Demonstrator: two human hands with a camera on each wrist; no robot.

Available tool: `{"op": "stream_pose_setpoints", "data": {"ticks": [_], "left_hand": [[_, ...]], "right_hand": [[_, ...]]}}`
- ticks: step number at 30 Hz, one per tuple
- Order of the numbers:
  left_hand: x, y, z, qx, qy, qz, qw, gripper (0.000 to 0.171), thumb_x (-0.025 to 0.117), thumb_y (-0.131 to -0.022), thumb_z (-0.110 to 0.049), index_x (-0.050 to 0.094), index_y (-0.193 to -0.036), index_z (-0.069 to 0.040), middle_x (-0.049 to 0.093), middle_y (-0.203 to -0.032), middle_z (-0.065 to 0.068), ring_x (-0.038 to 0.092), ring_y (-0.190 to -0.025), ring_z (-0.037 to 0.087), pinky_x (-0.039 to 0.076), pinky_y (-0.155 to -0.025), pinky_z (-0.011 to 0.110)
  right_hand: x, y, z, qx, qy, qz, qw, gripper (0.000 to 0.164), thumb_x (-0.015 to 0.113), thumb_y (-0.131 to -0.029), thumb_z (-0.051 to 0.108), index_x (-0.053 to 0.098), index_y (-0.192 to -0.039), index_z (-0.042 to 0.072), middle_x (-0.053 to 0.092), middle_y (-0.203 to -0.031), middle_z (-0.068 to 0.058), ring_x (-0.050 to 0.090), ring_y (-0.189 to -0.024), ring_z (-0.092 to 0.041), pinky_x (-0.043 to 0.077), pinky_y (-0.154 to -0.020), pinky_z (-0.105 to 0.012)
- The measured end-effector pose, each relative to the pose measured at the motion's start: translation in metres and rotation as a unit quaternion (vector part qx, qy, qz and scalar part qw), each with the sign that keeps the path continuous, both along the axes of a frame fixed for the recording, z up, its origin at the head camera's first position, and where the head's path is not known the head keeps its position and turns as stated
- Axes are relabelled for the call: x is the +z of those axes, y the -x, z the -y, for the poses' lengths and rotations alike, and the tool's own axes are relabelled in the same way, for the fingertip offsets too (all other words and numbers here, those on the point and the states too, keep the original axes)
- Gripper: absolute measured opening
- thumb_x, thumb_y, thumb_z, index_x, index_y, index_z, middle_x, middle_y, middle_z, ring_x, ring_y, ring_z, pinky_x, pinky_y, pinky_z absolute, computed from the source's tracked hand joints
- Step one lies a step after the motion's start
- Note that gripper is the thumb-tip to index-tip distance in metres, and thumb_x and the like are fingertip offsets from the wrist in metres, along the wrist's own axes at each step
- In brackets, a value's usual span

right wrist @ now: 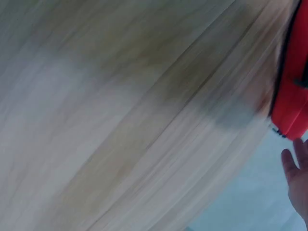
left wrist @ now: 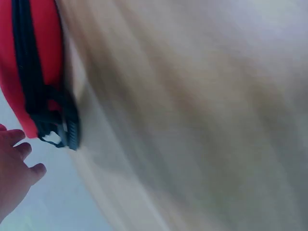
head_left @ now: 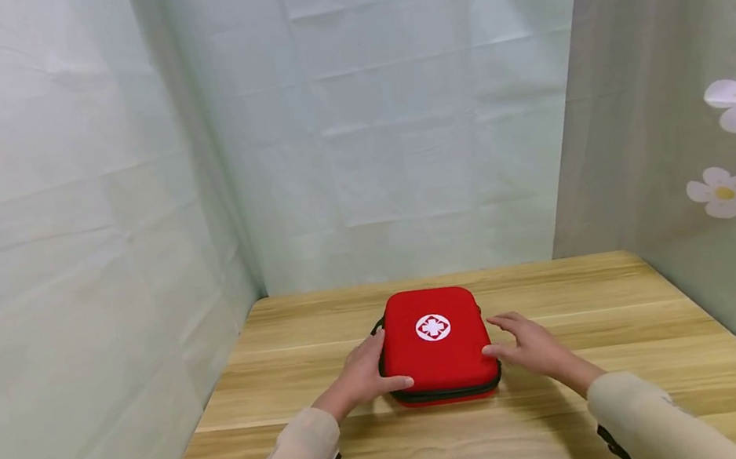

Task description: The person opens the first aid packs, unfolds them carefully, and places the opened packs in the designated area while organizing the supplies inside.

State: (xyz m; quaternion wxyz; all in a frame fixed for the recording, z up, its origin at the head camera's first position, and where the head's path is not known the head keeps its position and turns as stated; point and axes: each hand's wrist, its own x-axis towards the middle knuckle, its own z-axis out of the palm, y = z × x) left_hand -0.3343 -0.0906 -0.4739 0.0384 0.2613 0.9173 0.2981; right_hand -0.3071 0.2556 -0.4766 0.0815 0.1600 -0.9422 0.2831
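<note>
A red first-aid case (head_left: 433, 358) with a white cross badge and a black zip lies flat on the wooden table, closed. At its left side is my left hand (head_left: 363, 373), the thumb stretched over the near left corner and the fingers along the edge. Whether that hand bears on the case cannot be told. My right hand (head_left: 526, 344) is beside the right edge with fingers spread and thumb pointing at the case; contact there is unclear. In the left wrist view a black carry handle (left wrist: 72, 118) shows on the case's side, near the loosely bent fingers.
The wooden table (head_left: 601, 306) extends to both sides and in front of the case. Pale curtains (head_left: 397, 138) hang behind it and along the left. A curtain with white flowers (head_left: 647, 140) hangs at the right. Both wrists wear black straps over light sleeves.
</note>
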Motion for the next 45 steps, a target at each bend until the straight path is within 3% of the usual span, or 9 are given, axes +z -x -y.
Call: {"op": "stream_pose_setpoints", "data": {"ticks": [3,6,11,16,24,31,36,45], "left_hand": [[-0.008,0.000,0.007,0.012,0.005,0.018,0.9997,0.111,0.076,-0.078,-0.058,0.022,-0.157,-0.002,0.030,-0.158,0.015,0.025,-0.145,0.036,0.020,-0.115,0.056],[-0.016,-0.002,0.012,0.016,0.015,0.032,0.9992,0.112,0.077,-0.078,-0.058,0.022,-0.156,0.000,0.029,-0.159,0.017,0.023,-0.146,0.038,0.018,-0.115,0.057],[-0.025,-0.004,0.012,0.007,0.013,0.025,0.9996,0.108,0.076,-0.080,-0.056,0.023,-0.155,0.001,0.031,-0.158,0.018,0.024,-0.145,0.040,0.017,-0.115,0.059],[-0.026,-0.005,0.004,-0.002,-0.001,0.028,0.9996,0.101,0.072,-0.084,-0.056,0.025,-0.156,-0.004,0.033,-0.157,0.017,0.023,-0.145,0.040,0.017,-0.114,0.060],[-0.022,-0.004,0.001,0.003,-0.014,0.025,0.9996,0.097,0.072,-0.085,-0.054,0.027,-0.156,-0.004,0.033,-0.157,0.016,0.021,-0.146,0.040,0.016,-0.115,0.060],[-0.013,-0.002,-0.004,0.013,-0.027,0.005,0.9995,0.098,0.072,-0.083,-0.058,0.029,-0.156,-0.007,0.033,-0.157,0.014,0.023,-0.146,0.037,0.023,-0.114,0.058],[-0.004,-0.001,-0.007,0.024,-0.037,-0.004,0.9990,0.099,0.072,-0.082,-0.060,0.030,-0.156,-0.010,0.032,-0.158,0.011,0.023,-0.146,0.035,0.025,-0.114,0.057],[0.015,0.000,-0.018,0.025,-0.054,-0.035,0.9976,0.097,0.074,-0.081,-0.058,0.033,-0.155,-0.011,0.034,-0.157,0.011,0.026,-0.145,0.033,0.026,-0.113,0.058]], "right_hand": [[-0.001,-0.001,0.013,-0.007,0.017,0.054,0.998,0.097,0.074,-0.081,0.057,0.038,-0.150,-0.001,0.038,-0.150,-0.022,0.043,-0.132,-0.044,0.041,-0.101,-0.061],[-0.004,-0.004,0.025,-0.005,0.026,0.090,0.996,0.110,0.078,-0.077,0.058,0.027,-0.153,-0.004,0.029,-0.155,-0.025,0.035,-0.137,-0.045,0.037,-0.104,-0.062],[-0.011,-0.009,0.035,-0.007,0.034,0.094,0.995,0.119,0.083,-0.072,0.055,0.022,-0.154,-0.006,0.026,-0.156,-0.026,0.033,-0.138,-0.044,0.037,-0.105,-0.059],[-0.014,-0.013,0.036,-0.025,0.041,0.094,0.994,0.124,0.085,-0.069,0.055,0.019,-0.155,-0.005,0.026,-0.157,-0.024,0.034,-0.137,-0.042,0.040,-0.103,-0.059],[-0.013,-0.013,0.035,-0.029,0.037,0.097,0.994,0.122,0.083,-0.071,0.056,0.019,-0.155,-0.004,0.026,-0.156,-0.023,0.037,-0.135,-0.041,0.043,-0.100,-0.058],[-0.009,-0.011,0.034,-0.027,0.032,0.095,0.995,0.120,0.080,-0.073,0.057,0.018,-0.155,-0.004,0.021,-0.158,-0.023,0.034,-0.137,-0.041,0.042,-0.101,-0.058],[-0.005,-0.007,0.039,-0.026,0.001,0.068,0.997,0.115,0.078,-0.073,0.061,0.026,-0.155,-0.001,0.020,-0.160,-0.021,0.029,-0.140,-0.042,0.043,-0.100,-0.058],[0.015,-0.003,0.054,-0.011,-0.032,0.019,0.999,0.100,0.072,-0.076,0.064,0.040,-0.151,0.007,0.029,-0.158,-0.019,0.032,-0.137,-0.043,0.041,-0.101,-0.062]]}}
